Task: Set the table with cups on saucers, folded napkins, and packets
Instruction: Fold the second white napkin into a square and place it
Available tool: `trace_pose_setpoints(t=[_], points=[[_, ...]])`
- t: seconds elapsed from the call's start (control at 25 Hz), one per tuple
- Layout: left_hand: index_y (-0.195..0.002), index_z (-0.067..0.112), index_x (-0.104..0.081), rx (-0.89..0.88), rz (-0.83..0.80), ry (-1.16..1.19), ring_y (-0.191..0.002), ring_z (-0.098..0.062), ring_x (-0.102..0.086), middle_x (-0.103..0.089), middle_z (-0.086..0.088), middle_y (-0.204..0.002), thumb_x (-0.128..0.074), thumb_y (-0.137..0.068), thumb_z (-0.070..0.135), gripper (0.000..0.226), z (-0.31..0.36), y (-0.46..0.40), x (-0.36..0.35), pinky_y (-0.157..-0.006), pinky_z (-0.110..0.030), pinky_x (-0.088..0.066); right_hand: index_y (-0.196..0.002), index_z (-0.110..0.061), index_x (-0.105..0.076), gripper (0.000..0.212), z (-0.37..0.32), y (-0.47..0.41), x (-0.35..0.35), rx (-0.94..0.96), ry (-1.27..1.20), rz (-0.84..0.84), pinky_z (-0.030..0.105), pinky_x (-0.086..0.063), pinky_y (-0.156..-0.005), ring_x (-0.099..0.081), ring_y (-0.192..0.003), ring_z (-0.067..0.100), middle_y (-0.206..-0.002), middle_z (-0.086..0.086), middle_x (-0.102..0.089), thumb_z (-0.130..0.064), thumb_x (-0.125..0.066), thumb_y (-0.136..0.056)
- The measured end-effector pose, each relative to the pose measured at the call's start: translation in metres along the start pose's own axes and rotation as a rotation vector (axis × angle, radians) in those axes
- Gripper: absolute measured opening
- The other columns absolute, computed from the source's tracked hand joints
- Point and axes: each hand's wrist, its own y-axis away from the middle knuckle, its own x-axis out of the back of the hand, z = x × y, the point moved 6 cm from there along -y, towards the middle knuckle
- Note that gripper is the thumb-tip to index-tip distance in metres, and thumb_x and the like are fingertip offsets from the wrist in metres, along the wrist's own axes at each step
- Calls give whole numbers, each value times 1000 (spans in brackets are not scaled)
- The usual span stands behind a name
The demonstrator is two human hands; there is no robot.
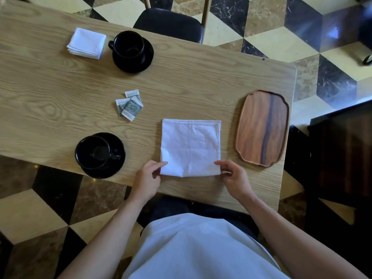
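You have 2 cups [128,44] [93,152], 2 saucers [148,57] [118,143], 2 napkins [86,43] [190,148], 3 packets [129,104], 1 wooden tray [261,127], 1 table [50,93], 1 chair [169,24].

Lit softly and evenly by daylight. Cast only faint shadows beside the black cups [128,45] on the table [50,87]. Glared bluish-white off the floor [334,33] at upper right. Bowed by wide-angle distortion, softened toward the corners.

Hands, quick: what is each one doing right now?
Left hand: fingers pinch the napkin's near left corner.
Right hand: fingers pinch its near right corner.
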Motion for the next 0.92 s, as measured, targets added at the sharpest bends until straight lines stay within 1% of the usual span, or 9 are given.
trace_pose_setpoints(t=[0.08, 0.16, 0.32, 0.44, 0.48, 0.56, 0.64, 0.8, 0.92], points=[[-106, 12, -78, -194, 26, -228, -83, -15, -61, -64, 2, -88, -62, -78, -20, 46, 12, -3, 2, -76, -10, -40, -99, -33, -74, 54, 0, -2, 3, -9, 26, 40, 10, -51, -73, -70, -87, -2, -96, -10, -76, 16, -61, -82], [-99, 8, -79, -302, 74, -310, -85, -18, -61, -65, 0, -88, -70, -78, -14, 31, 20, -5, 6, -76, -16, -42, -96, -34, -75, 47, 1, -5, 5, -12, 45, 65, 8, -49, -70, -71, -83, -3, -91, -11, -77, 11, -66, -83], [-94, 9, -74, -323, 95, -274, -107, -21, -55, -64, -3, -114, -73, -77, -4, 21, 26, -21, 21, -96, -10, -34, -91, -34, -74, 40, -8, -14, 14, 13, 53, 103, 9, -49, -73, -69, -87, 5, -97, -9, -73, 6, -69, -87], [-99, 8, -68, -386, 69, -221, -116, -15, -56, -66, -2, -120, -59, -86, 15, 17, 40, -35, 28, -103, -9, -33, -94, -28, -71, 27, -26, -24, 19, 135, 112, 154, 9, -45, -77, -64, -89, 2, -101, -5, -65, -1, -74, -88], [-102, 10, -67, -366, 58, -175, -112, -8, -58, -68, -1, -117, -56, -87, 21, 22, 42, -41, 28, -99, -8, -36, -94, -28, -69, 22, -31, -29, 20, 142, 99, 160, 9, -45, -75, -64, -87, 1, -99, -4, -67, -6, -73, -90], [-101, 21, -65, -245, 57, -59, -90, 3, -62, -72, 2, -99, -54, -90, 29, 18, 42, -55, 31, -76, -7, -44, -92, -23, -64, 9, -34, -42, 19, 99, 53, 162, 9, -45, -68, -62, -78, -2, -91, -5, -70, -17, -70, -95], [-92, 27, -59, -126, 74, 45, -71, -12, -61, -68, -2, -78, -57, -93, 29, 2, 39, -66, 32, -60, -20, -44, -91, -20, -59, 10, -37, -55, 17, 68, 57, 163, 8, -43, -64, -56, -71, -4, -82, -12, -67, -24, -66, -97], [-89, 19, -52, 31, 52, 26, -66, -23, -55, -62, -5, -72, -55, -100, 22, 12, 31, -80, 26, -64, -38, -41, -94, -28, -58, 7, -40, -72, 14, 33, 98, 188, 7, -40, -61, -57, -69, -7, -76, -29, -65, -28, -60, -100], [-90, 17, -44, 58, 39, -127, -67, -30, -55, -57, -3, -66, -44, -104, 25, 17, 32, -91, 20, -58, -39, -31, -97, -32, -53, 7, -44, -81, 8, 19, 182, 205, 17, -41, -56, -61, -71, 0, -76, -18, -66, -34, -52, -104]])
